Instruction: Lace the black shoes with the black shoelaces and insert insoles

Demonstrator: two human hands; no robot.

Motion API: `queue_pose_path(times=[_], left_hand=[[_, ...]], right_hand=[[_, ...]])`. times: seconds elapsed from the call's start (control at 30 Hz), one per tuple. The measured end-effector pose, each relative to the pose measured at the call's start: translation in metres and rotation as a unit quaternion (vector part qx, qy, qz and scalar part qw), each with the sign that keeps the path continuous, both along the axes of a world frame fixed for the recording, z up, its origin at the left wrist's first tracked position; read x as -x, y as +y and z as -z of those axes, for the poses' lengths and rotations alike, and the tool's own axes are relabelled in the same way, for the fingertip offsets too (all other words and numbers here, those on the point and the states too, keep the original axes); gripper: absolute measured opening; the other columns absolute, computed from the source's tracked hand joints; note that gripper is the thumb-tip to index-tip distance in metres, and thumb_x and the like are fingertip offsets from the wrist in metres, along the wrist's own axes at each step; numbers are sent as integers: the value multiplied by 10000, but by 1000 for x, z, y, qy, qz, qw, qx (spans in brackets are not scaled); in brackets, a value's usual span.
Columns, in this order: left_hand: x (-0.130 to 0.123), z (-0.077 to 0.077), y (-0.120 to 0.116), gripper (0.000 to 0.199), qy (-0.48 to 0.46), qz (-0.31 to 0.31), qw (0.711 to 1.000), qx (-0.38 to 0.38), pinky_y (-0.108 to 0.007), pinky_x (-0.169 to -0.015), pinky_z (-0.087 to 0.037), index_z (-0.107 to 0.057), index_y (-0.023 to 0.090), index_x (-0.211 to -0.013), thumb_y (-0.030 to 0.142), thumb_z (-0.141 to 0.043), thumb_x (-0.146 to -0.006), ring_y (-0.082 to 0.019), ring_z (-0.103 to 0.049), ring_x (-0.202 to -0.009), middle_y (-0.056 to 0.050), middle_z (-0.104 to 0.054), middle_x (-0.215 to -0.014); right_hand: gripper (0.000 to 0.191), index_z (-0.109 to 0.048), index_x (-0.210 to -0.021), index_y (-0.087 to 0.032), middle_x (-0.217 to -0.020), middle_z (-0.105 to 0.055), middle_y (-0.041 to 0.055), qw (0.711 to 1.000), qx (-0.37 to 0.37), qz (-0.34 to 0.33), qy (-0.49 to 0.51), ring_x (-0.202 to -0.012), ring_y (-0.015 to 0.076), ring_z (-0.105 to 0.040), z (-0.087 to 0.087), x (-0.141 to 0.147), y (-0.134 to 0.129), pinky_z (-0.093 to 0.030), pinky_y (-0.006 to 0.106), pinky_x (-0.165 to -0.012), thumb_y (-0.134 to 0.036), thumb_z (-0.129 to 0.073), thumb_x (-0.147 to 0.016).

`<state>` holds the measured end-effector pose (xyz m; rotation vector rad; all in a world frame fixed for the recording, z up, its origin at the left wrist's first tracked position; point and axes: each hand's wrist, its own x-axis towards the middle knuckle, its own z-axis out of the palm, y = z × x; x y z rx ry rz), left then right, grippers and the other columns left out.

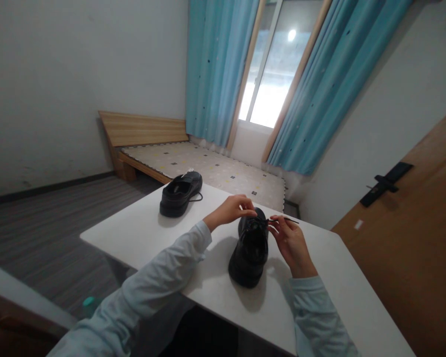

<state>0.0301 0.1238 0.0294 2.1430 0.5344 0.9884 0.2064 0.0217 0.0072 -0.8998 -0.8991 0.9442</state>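
Note:
A black shoe stands on the white table with its heel towards me. My right hand pinches a dark shoelace at the shoe's right side, and the lace's end sticks out beyond the fingers. On the left of the lacing, my left hand has its thumb and fingers closed together at the front of the shoe. What those fingertips hold is too small to make out. A second black shoe sits farther left, with a loose lace curling at its side.
Both shoes rest on the white table. Behind its far edge is a bed with a patterned mattress and wooden headboard. Blue curtains hang by the window. A wooden door is on the right.

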Motion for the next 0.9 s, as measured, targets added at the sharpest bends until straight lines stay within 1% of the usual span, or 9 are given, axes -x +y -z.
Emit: queue_pose_path(times=[0.07, 0.13, 0.23, 0.33, 0.43, 0.5, 0.73, 0.8, 0.9], left_hand=[[-2, 2, 3, 255, -30, 20, 998, 58, -217, -642, -427, -645, 128, -720, 381, -679, -729, -111, -547, -688, -19, -605, -737], [-6, 4, 2, 329, -67, 71, 984, 146, -238, -671, -453, -603, 122, -730, 444, -668, -724, -118, -567, -699, -21, -612, -731], [-13, 7, -4, 403, -143, 146, 937, 282, -278, -724, -483, -536, 123, -731, 496, -682, -694, -137, -611, -754, -41, -638, -797], [-16, 5, -14, 432, -210, 190, 890, 357, -298, -770, -490, -512, 120, -734, 512, -686, -691, -159, -636, -804, -68, -652, -829], [-17, 3, -21, 437, -257, 213, 858, 391, -301, -792, -491, -524, 110, -771, 515, -676, -708, -171, -645, -817, -89, -659, -817], [-18, 2, -23, 426, -278, 216, 843, 406, -287, -773, -496, -525, 110, -781, 500, -682, -711, -170, -648, -810, -88, -658, -810], [-21, 2, -27, 392, -337, 212, 815, 421, -267, -681, -515, -455, 145, -738, 435, -715, -699, -125, -620, -671, 3, -584, -689], [-22, 3, -25, 400, -347, 206, 812, 421, -262, -672, -514, -441, 152, -737, 434, -721, -692, -116, -608, -650, 19, -559, -669], [-22, 6, -21, 407, -358, 194, 811, 420, -244, -641, -504, -425, 160, -736, 444, -714, -698, -87, -564, -595, 41, -517, -642]], right_hand=[[214, -691, -696, -190, -819, -670, 18, 1000, -4, -5, 9, -754, 128, -620, 1, 0, 0, -506, 264, -683, -387, -768, -661], [213, -690, -687, -193, -833, -674, 17, 1000, -10, -17, 18, -793, 137, -626, 0, 0, 0, -509, 272, -722, -388, -770, -659], [205, -683, -672, -203, -853, -683, 7, 998, -24, -38, 37, -846, 154, -641, -2, 2, 0, -503, 296, -797, -388, -772, -660], [193, -681, -672, -213, -883, -691, -1, 997, -41, -53, 41, -890, 162, -646, -4, 4, -1, -490, 317, -861, -388, -760, -679], [186, -684, -680, -220, -927, -694, -1, 996, -56, -59, 38, -924, 167, -643, -6, 6, -1, -477, 338, -906, -395, -745, -699], [182, -688, -684, -222, -967, -693, 1, 995, -65, -61, 41, -952, 180, -642, -7, 7, -2, -468, 350, -933, -396, -741, -704], [160, -683, -675, -211, -1025, -689, 10, 992, -65, -73, 80, -924, 184, -656, -6, 9, -2, -490, 341, -920, -354, -745, -708], [177, -673, -659, -205, -986, -691, 6, 991, -63, -73, 88, -866, 166, -660, -6, 8, -1, -504, 327, -896, -357, -756, -694], [206, -651, -629, -201, -868, -676, -18, 990, -66, -74, 99, -677, 97, -616, -6, 6, -1, -512, 316, -882, -365, -758, -690]])
